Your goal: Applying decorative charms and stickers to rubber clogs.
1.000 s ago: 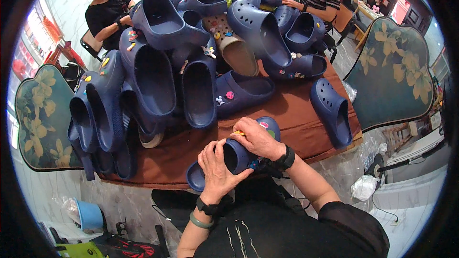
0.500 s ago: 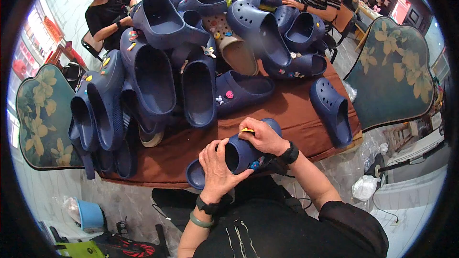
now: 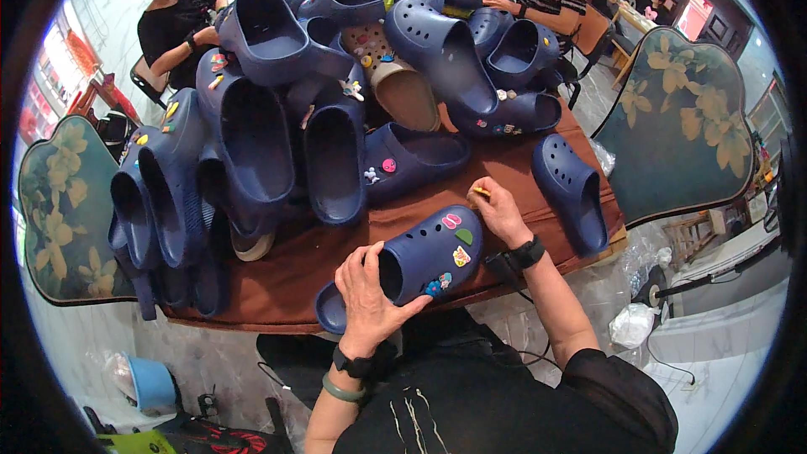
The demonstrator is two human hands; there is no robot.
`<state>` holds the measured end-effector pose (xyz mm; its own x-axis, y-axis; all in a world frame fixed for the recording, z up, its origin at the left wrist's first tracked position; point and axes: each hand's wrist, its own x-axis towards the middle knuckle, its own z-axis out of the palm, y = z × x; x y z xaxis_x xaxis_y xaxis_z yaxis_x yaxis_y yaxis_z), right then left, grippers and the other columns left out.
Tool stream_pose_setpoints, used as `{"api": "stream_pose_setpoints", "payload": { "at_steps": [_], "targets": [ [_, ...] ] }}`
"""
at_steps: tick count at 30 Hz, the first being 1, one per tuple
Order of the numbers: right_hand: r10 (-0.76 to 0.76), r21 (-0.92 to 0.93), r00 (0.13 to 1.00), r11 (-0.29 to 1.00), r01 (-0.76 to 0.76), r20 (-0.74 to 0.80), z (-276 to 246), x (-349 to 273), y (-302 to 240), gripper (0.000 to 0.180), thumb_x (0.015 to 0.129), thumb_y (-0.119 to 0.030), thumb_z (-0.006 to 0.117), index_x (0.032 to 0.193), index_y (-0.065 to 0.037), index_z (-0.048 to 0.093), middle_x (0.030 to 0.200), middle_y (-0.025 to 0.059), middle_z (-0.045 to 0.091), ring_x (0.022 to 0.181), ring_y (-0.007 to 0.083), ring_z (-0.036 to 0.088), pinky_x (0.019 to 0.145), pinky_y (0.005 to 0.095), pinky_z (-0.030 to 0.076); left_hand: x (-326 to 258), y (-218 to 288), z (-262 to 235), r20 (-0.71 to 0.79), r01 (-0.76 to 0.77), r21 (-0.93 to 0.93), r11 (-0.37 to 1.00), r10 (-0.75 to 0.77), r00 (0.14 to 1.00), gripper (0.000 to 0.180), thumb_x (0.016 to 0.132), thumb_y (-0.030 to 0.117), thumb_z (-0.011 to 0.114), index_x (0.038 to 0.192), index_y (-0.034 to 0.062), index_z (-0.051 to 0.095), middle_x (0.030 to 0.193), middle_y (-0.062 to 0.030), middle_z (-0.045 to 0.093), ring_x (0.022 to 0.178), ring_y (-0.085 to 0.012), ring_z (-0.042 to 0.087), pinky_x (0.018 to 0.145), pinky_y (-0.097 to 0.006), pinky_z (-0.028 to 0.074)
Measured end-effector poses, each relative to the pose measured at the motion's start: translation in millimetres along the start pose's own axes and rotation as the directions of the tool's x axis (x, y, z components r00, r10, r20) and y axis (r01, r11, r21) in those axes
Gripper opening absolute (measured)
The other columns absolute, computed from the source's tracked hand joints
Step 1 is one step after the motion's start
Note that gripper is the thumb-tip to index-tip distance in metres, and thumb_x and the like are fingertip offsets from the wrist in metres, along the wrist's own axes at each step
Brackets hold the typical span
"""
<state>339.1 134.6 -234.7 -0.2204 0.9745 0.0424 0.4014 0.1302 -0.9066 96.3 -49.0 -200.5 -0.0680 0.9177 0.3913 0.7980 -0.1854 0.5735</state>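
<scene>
A navy blue clog (image 3: 420, 244) rests at the near edge of the brown-covered table. My left hand (image 3: 366, 298) is closed around its heel opening, thumb along the near side. Decorative charms sit on its toe: a pink one (image 3: 451, 221), a green one (image 3: 463, 237), a whitish one (image 3: 461, 257) and a blue figure (image 3: 438, 285). Just beyond the toe, my right hand (image 3: 503, 217) pinches a small yellow piece (image 3: 482, 192), apart from the shoe. It looks like a charm, but most of it is hidden by my fingers.
A tall pile of navy clogs (image 3: 256, 143) covers the far and left table, with a beige clog (image 3: 405, 94) among them. One plain clog (image 3: 572, 193) lies at the right edge. Floral chair backs (image 3: 681, 118) flank the table. Two people (image 3: 178, 25) sit across it.
My right hand has lifted off the clog and moved to the right with the yellow piece, uncovering the toe charms. My left hand keeps its hold. The whole view has shifted slightly.
</scene>
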Motion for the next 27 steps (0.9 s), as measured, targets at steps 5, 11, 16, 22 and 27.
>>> {"api": "stream_pose_setpoints", "payload": {
  "at_steps": [5, 11, 16, 22, 27],
  "targets": [
    [-0.267, -0.336, 0.963, 0.91, 0.242, -0.031, 0, -8, 6, 0.029, 0.092, -0.015, 0.067, 0.117, -0.002, 0.059, 0.114, 0.0168, 0.064, 0.109, 0.0307, 0.061, 0.093, 0.0362, 0.048, 2, 1, -1, 0.004, -0.006, -0.013, 1.0, 0.006, 1.0, 0.103, 0.059, 0.048, 0.088, 0.14, 0.0094, 0.038, 0.13, -0.0161, 0.044, 0.124, -0.0364, 0.041, 0.106, -0.053, 0.028],
    [-0.249, 0.064, 0.886, 0.968, 0.243, 0.392, 0, -10, -41, 0.04, 0.09, -0.02, 0.071, 0.124, -0.002, 0.061, 0.124, 0.0146, 0.06, 0.12, 0.0261, 0.055, 0.104, 0.0342, 0.042, -1, -3, -2, 0.009, -0.004, -0.001, 1.0, 0.004, 1.0, 0.103, 0.06, 0.049, 0.087, 0.14, 0.009, 0.037, 0.13, -0.0166, 0.043, 0.124, -0.0367, 0.04, 0.106, -0.053, 0.027],
    [-0.146, 0.173, 0.784, 0.984, 0.05, 0.604, -6, -2, -52, 0.04, 0.089, -0.015, 0.072, 0.125, -0.001, 0.062, 0.117, 0.0107, 0.066, 0.114, 0.0213, 0.059, 0.101, 0.0329, 0.044, -2, 1, -1, 0.031, -0.006, 0.032, 0.999, 0.005, 1.0, 0.11, 0.057, 0.046, 0.09, 0.144, 0.0082, 0.035, 0.133, -0.0173, 0.045, 0.126, -0.0358, 0.042, 0.108, -0.051, 0.027],
    [-0.464, -0.2, 0.783, 0.793, 0.576, 0.414, 10, -16, -48, 0.019, 0.095, -0.015, 0.062, 0.106, 0.0, 0.063, 0.104, 0.014, 0.067, 0.096, 0.0321, 0.063, 0.084, 0.0389, 0.05, 2, 0, -3, 0.033, -0.003, 0.024, 1.0, 0.002, 0.999, 0.108, 0.057, 0.047, 0.089, 0.143, 0.008, 0.037, 0.132, -0.0178, 0.046, 0.125, -0.0361, 0.042, 0.107, -0.051, 0.028],
    [-0.467, -0.326, 0.871, 0.807, 0.491, 0.156, 24, -7, -27, 0.016, 0.099, -0.014, 0.055, 0.099, -0.001, 0.063, 0.091, 0.0178, 0.068, 0.087, 0.0358, 0.066, 0.076, 0.0422, 0.052, 1, 2, -2, 0.035, -0.011, 0.046, 0.999, 0.009, 0.999, 0.108, 0.057, 0.046, 0.09, 0.142, 0.0077, 0.037, 0.133, -0.0181, 0.047, 0.126, -0.0361, 0.043, 0.107, -0.051, 0.028]
  ]
}}
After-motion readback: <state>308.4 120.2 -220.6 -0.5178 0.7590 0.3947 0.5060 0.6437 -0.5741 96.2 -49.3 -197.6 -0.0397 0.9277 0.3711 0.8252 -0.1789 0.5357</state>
